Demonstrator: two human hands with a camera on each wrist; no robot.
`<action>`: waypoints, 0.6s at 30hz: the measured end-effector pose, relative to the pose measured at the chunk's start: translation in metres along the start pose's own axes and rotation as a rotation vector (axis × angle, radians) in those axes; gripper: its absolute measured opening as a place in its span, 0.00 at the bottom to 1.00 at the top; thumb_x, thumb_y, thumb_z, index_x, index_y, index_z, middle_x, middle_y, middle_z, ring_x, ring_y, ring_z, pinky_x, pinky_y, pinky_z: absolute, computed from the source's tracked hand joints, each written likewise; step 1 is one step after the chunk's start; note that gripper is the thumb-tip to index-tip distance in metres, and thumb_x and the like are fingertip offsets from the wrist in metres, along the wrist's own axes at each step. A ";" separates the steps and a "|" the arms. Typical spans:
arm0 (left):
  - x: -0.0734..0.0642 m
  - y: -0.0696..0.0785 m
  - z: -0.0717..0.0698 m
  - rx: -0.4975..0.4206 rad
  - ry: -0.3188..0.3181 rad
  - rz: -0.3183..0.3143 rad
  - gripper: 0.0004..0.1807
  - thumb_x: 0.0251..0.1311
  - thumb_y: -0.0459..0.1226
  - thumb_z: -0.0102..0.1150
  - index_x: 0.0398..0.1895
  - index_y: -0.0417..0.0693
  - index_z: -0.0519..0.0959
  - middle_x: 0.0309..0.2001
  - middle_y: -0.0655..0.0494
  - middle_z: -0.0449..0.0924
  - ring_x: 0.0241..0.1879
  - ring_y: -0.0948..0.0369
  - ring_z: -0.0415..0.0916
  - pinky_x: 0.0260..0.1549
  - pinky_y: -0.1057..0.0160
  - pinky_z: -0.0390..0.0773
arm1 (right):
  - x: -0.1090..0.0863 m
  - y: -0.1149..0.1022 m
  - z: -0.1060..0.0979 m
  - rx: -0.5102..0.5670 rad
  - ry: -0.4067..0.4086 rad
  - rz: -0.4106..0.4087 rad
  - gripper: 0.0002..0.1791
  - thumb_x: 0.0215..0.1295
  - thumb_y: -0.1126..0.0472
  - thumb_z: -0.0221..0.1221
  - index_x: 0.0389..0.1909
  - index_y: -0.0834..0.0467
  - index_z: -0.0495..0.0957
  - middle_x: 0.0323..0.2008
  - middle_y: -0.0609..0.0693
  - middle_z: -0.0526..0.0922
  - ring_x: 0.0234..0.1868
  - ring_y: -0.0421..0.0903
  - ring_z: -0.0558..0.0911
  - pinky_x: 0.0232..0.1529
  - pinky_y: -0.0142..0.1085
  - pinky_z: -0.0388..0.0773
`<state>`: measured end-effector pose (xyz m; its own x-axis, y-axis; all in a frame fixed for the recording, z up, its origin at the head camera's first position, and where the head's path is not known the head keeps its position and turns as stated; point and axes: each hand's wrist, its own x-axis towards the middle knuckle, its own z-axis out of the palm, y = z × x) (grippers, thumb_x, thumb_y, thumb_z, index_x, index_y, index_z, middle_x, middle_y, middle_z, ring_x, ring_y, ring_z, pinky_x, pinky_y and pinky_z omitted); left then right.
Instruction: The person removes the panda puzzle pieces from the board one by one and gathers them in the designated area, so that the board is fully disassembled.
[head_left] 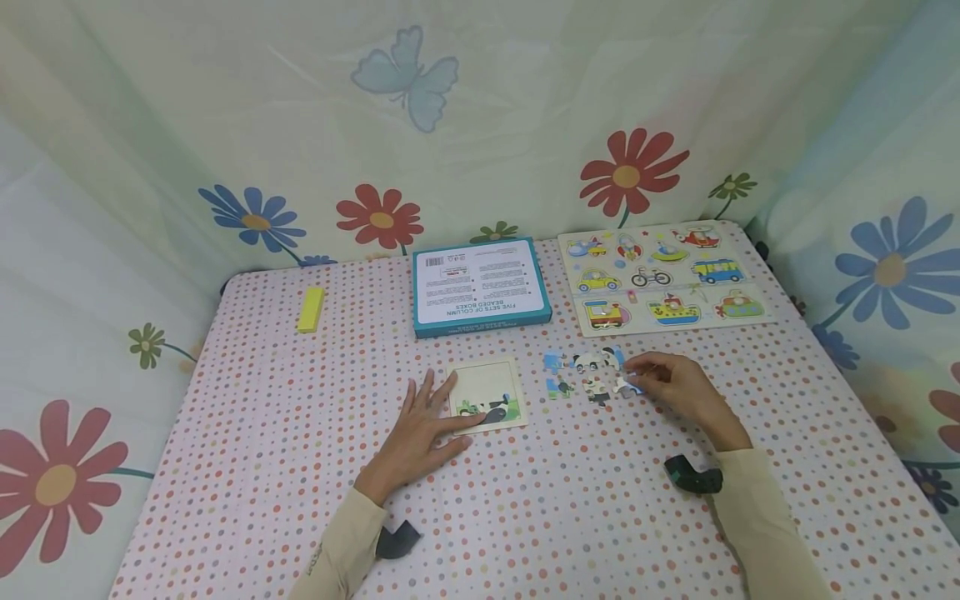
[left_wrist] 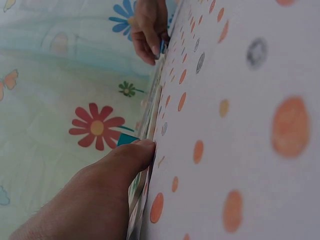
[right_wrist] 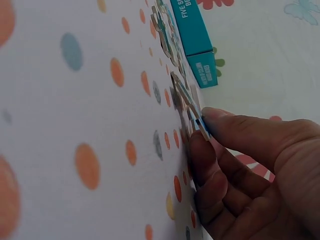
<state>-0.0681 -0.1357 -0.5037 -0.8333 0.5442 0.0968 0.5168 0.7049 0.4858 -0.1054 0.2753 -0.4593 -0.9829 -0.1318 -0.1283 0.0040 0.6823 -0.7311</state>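
My left hand (head_left: 425, 433) lies with spread fingers on the left side of a square puzzle board (head_left: 480, 372). Its thumb rests by fitted panda pieces (head_left: 495, 410) along the board's lower edge; the upper part of the board is bare. To the right, my right hand (head_left: 678, 387) pinches a jigsaw piece (right_wrist: 190, 102) between thumb and index finger, one edge tilted up off the table. Beside it, several loose panda pieces (head_left: 590, 362) lie on the dotted cloth, showing a panda's face and blue background.
Behind the puzzle lies a teal and white box (head_left: 480, 287). At back right is a vehicle picture board (head_left: 622, 298). A yellow block (head_left: 311, 310) lies on the left of the dotted tablecloth (head_left: 300, 392). A flowered curtain (head_left: 495, 125) surrounds the table.
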 end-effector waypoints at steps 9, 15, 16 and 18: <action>0.001 -0.001 0.000 -0.018 0.004 0.002 0.18 0.70 0.54 0.45 0.61 0.80 0.72 0.77 0.55 0.41 0.75 0.45 0.29 0.71 0.43 0.29 | -0.001 0.002 0.003 -0.056 0.069 -0.031 0.13 0.63 0.64 0.62 0.48 0.61 0.80 0.40 0.59 0.81 0.30 0.45 0.77 0.23 0.29 0.73; 0.000 0.000 0.000 -0.012 0.006 0.004 0.18 0.70 0.52 0.45 0.61 0.80 0.71 0.77 0.53 0.41 0.75 0.44 0.29 0.70 0.42 0.29 | 0.001 -0.002 0.007 -0.054 0.164 -0.116 0.12 0.65 0.65 0.61 0.48 0.60 0.80 0.40 0.56 0.81 0.32 0.41 0.77 0.28 0.27 0.74; 0.000 0.000 0.000 -0.009 0.009 0.004 0.18 0.70 0.52 0.46 0.61 0.80 0.71 0.77 0.53 0.42 0.75 0.44 0.30 0.70 0.41 0.29 | 0.002 -0.006 0.009 -0.043 0.189 -0.142 0.12 0.65 0.65 0.60 0.48 0.61 0.80 0.40 0.56 0.81 0.32 0.40 0.77 0.30 0.26 0.74; 0.001 0.000 0.000 -0.004 0.021 0.005 0.18 0.70 0.52 0.47 0.61 0.80 0.72 0.77 0.52 0.43 0.75 0.43 0.31 0.70 0.40 0.30 | 0.005 -0.016 0.017 -0.010 0.227 -0.202 0.11 0.65 0.66 0.59 0.48 0.61 0.80 0.40 0.55 0.82 0.32 0.38 0.77 0.32 0.24 0.74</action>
<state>-0.0690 -0.1349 -0.5030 -0.8348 0.5379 0.1170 0.5198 0.7004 0.4891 -0.1077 0.2516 -0.4599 -0.9796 -0.1025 0.1726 -0.1965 0.6660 -0.7196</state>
